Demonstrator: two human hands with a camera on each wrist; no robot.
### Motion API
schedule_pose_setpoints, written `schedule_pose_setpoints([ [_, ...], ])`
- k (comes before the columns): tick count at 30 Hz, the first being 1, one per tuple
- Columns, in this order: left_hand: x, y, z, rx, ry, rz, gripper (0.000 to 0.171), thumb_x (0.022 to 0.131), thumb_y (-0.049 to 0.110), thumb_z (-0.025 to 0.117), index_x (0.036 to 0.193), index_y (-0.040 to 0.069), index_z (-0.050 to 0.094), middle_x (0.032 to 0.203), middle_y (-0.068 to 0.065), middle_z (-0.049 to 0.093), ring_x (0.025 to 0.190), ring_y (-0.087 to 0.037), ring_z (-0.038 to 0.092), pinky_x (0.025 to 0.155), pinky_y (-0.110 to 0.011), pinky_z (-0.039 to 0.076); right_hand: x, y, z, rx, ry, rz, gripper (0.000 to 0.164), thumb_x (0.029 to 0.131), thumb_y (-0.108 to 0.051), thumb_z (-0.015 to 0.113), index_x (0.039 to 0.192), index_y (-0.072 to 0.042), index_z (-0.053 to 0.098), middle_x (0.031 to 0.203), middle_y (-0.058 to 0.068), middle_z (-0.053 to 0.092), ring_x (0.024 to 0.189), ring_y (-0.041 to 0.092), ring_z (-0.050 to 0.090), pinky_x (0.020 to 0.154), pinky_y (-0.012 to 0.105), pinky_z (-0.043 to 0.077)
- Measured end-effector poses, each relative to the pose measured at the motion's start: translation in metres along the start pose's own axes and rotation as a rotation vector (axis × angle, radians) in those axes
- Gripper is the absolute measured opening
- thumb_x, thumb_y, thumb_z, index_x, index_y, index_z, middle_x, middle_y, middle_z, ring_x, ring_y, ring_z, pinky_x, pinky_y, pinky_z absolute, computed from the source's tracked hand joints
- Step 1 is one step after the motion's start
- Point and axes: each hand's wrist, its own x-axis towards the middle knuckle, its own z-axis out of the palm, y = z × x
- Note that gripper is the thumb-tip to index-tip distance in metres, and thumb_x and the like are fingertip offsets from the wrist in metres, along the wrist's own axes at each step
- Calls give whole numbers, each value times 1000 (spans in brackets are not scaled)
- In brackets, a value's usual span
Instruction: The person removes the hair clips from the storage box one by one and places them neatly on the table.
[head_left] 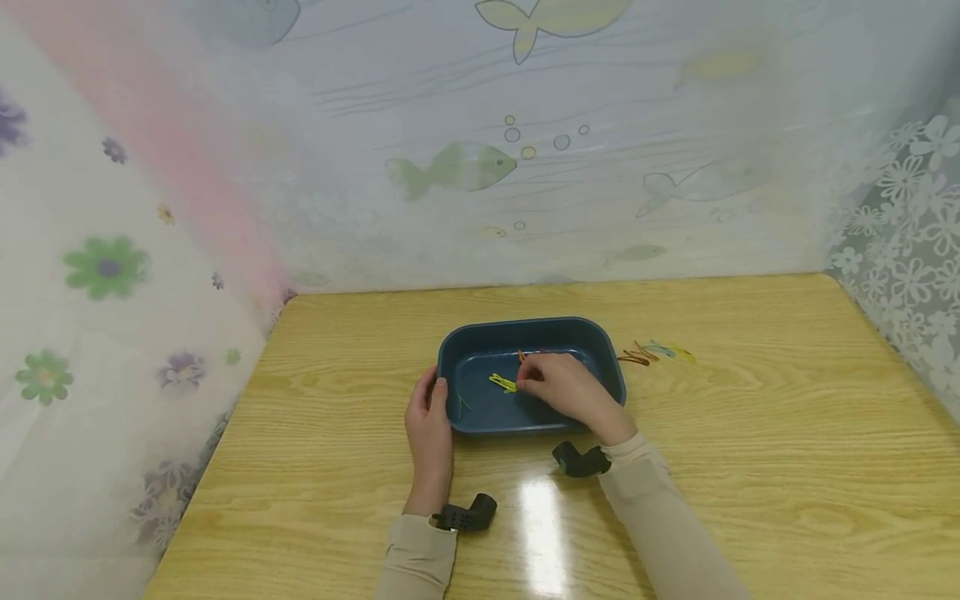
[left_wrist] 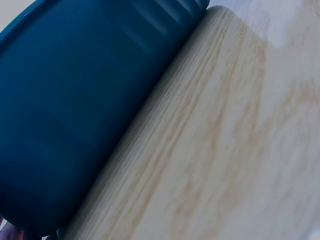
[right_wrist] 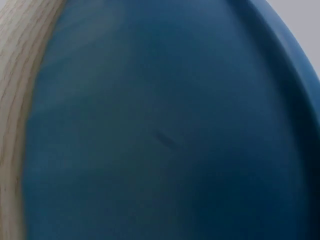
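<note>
A dark blue rectangular tray (head_left: 480,427) rests on the wooden table. My left hand (head_left: 430,425) holds its left end, thumb over the rim and fingers along the outside. Inside the tray, my right hand (head_left: 566,387) reaches over the front wall, its thumb and fingertips pinched at the right end of some yellow-green clips (head_left: 501,382) that look like hair clips. An orange clip (head_left: 521,356) shows just behind the fingers, partly covered. Thin green clips (head_left: 461,405) lie at the tray's left end. Both wrist views show the tray's outer wall (left_wrist: 85,100) but not the pinch.
Right of the tray, a row of clips lies on the table (head_left: 750,467): brown (head_left: 634,357), orange, teal (head_left: 662,349) and yellow (head_left: 684,353). A printed curtain (head_left: 585,242) hangs along the table's far edge, with more curtains at the left and right.
</note>
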Motion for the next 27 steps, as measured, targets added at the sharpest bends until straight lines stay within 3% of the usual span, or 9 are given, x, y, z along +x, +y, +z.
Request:
schedule_pose_setpoints([
  [9, 0, -1, 0, 4, -8, 7, 34, 95, 20, 44, 125, 4, 49, 124, -8, 51, 113, -15, 45, 96, -32, 36, -3, 3, -10, 58, 46, 25, 7, 82, -18, 64, 88, -17, 68, 85, -10, 62, 77, 7, 56, 69, 27, 46],
  [13, 6, -12, -1, -8, -8, 6, 34, 94, 23, 45, 124, 7, 51, 123, -6, 52, 112, -14, 46, 95, -31, 37, -5, 4, -14, 51, 66, 29, 13, 83, -16, 63, 94, -15, 69, 92, -7, 63, 81, 10, 56, 71, 29, 46],
  [18, 12, -29, -1, -22, -7, 9, 34, 93, 29, 47, 123, 13, 52, 122, -1, 52, 112, -11, 46, 95, -30, 37, -7, 6, -19, 42, 99, 41, 14, 83, -14, 63, 96, -16, 68, 92, -6, 62, 77, 11, 52, 68, 29, 44],
  [27, 13, -33, 1, -20, 14, 37, 33, 92, 34, 47, 120, 18, 53, 119, 5, 53, 110, -7, 47, 93, -28, 38, -9, 11, -29, 14, 166, 23, 14, 83, -10, 61, 92, -16, 69, 89, -4, 58, 71, 12, 49, 63, 28, 41],
])
